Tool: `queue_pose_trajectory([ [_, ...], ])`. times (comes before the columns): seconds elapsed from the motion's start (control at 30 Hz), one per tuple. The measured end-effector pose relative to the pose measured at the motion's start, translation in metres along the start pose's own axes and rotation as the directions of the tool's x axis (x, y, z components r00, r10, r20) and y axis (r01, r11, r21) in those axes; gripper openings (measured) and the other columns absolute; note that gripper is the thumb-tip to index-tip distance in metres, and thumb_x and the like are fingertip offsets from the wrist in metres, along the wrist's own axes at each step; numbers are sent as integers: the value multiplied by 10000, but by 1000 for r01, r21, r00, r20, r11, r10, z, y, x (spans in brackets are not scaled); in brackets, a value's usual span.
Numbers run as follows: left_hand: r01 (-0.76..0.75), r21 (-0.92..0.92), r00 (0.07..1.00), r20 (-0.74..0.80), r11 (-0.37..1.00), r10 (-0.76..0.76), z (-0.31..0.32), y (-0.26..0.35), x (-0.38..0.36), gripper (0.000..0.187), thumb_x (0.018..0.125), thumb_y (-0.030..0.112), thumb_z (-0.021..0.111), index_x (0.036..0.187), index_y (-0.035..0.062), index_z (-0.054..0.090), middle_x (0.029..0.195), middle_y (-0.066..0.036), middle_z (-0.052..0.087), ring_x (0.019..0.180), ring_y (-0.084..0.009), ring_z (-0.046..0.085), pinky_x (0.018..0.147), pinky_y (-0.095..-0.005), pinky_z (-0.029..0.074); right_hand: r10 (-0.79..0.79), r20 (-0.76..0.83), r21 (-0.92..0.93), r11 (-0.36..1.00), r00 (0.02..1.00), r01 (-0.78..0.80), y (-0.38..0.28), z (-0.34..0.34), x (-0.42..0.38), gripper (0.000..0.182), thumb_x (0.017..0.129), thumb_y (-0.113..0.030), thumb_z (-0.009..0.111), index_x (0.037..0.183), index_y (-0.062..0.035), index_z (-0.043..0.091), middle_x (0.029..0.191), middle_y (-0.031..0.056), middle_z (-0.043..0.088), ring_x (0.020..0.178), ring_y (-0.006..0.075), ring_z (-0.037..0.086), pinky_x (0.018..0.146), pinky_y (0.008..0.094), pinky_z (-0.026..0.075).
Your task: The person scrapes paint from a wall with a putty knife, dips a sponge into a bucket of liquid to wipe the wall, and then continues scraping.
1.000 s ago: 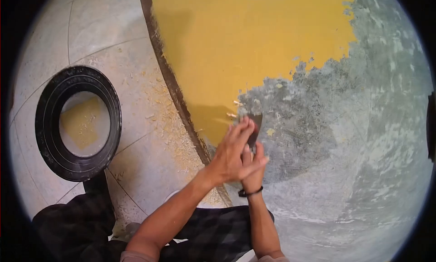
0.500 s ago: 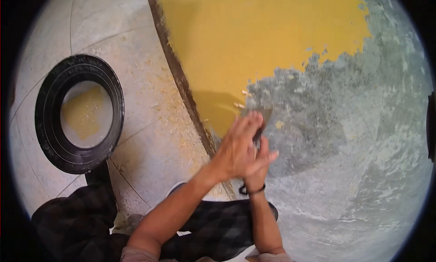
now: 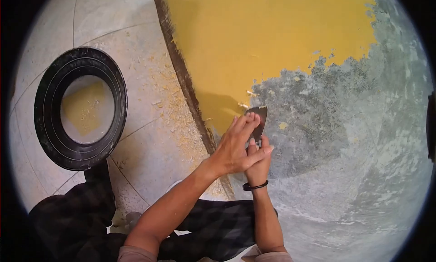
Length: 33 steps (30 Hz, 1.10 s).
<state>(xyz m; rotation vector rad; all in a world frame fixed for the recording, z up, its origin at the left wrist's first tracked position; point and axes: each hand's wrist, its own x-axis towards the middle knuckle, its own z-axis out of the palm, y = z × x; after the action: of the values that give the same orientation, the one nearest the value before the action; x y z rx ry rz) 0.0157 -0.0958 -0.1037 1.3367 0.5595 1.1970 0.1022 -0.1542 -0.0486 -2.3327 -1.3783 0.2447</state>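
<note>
A putty knife with a wide grey blade [image 3: 261,116] lies against the wall where the yellow paint [image 3: 272,30] meets the scraped grey surface [image 3: 304,116]. My right hand [image 3: 259,170], wearing a dark bracelet [image 3: 255,185], is closed around its handle, which is mostly hidden. Crossing over it from the left, my left hand [image 3: 233,148] presses its fingertips on the blade, with the thumb reaching over the right hand. Small peeled paint curls [image 3: 244,106] cling just beyond the blade's edge.
A round black tub [image 3: 45,126] with a pale bottom stands at left, yellow flakes inside. Paint shavings [image 3: 181,126] litter the tiled floor [image 3: 113,17] along the brown bottom edge [image 3: 181,76] of the wall. My dark-clothed legs [image 3: 213,225] are folded below.
The view has shifted slightly. The blade shows more clearly now, turned more upright under my fingers, and both hands stay together at the paint's edge.
</note>
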Motion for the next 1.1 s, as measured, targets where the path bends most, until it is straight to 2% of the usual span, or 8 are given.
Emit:
queue_pose_trajectory([
  [0.13, -99, 85, 994, -27, 991, 101, 5, -2, -4, 758, 809, 356, 669, 1345, -90, 371, 1339, -274, 422, 1288, -426, 373, 1068, -440, 317, -170, -40, 133, 976, 985, 174, 8, 6, -17, 296, 955, -144, 509, 1179, 46, 475, 974, 131, 588, 817, 167, 525, 695, 307, 443],
  [0.17, -111, 73, 992, -52, 991, 115, 6, -5, 0, 763, 807, 350, 672, 1351, -87, 365, 1352, -278, 412, 1291, -428, 370, 1069, -437, 317, -246, -92, 119, 959, 965, 256, 9, 8, -8, 333, 945, -188, 493, 1196, 31, 482, 819, 199, 640, 745, 262, 640, 654, 371, 481],
  [0.3, -53, -46, 998, -25, 998, 52, 3, -4, 1, 785, 789, 335, 692, 1356, -92, 357, 1354, -283, 411, 1281, -433, 383, 1064, -433, 325, 42, 82, 109, 993, 996, -50, 2, 8, 5, 352, 930, -176, 530, 1220, 12, 463, 1110, 189, 582, 991, 286, 562, 846, 383, 431],
  [0.47, -104, 37, 993, -50, 994, 105, 2, -2, 0, 777, 797, 325, 674, 1363, -96, 348, 1351, -273, 402, 1264, -399, 409, 1053, -414, 333, -227, -59, 120, 965, 972, 232, -5, 15, -2, 358, 948, -214, 501, 1209, 28, 462, 910, 246, 639, 810, 341, 659, 657, 396, 478],
  [0.57, -5, -26, 1000, 0, 1000, 5, -5, -5, 3, 802, 795, 335, 679, 1372, -99, 331, 1350, -278, 410, 1282, -402, 396, 1055, -423, 328, 146, 169, 192, 965, 975, -177, -16, 8, 9, 310, 940, -185, 518, 1181, 7, 483, 1167, 184, 577, 1053, 262, 554, 878, 377, 429],
  [0.7, -86, 19, 995, -43, 996, 87, -1, -7, 2, 734, 842, 298, 634, 1371, -106, 325, 1341, -286, 419, 1284, -407, 392, 1054, -421, 325, -167, -35, 69, 983, 985, 169, 3, 21, -7, 328, 945, -191, 526, 1194, 18, 487, 1091, 211, 610, 962, 285, 596, 802, 387, 457],
  [0.8, -49, -37, 998, -47, 998, 47, -6, -14, 13, 698, 865, 295, 614, 1371, -96, 333, 1359, -280, 402, 1281, -407, 390, 1062, -430, 312, -172, -37, 56, 983, 984, 174, -2, 18, 20, 347, 950, -237, 511, 1203, -4, 468, 920, 272, 628, 876, 421, 642, 692, 408, 491],
  [1.1, 0, -97, 1000, 22, 995, 2, -16, -8, 18, 702, 863, 327, 613, 1362, -92, 353, 1386, -270, 371, 1330, -414, 326, 1096, -438, 254, -131, -40, 72, 988, 991, 133, 7, 27, 21, 286, 953, -213, 500, 1168, -25, 486, 921, 226, 630, 841, 363, 650, 684, 387, 485],
])
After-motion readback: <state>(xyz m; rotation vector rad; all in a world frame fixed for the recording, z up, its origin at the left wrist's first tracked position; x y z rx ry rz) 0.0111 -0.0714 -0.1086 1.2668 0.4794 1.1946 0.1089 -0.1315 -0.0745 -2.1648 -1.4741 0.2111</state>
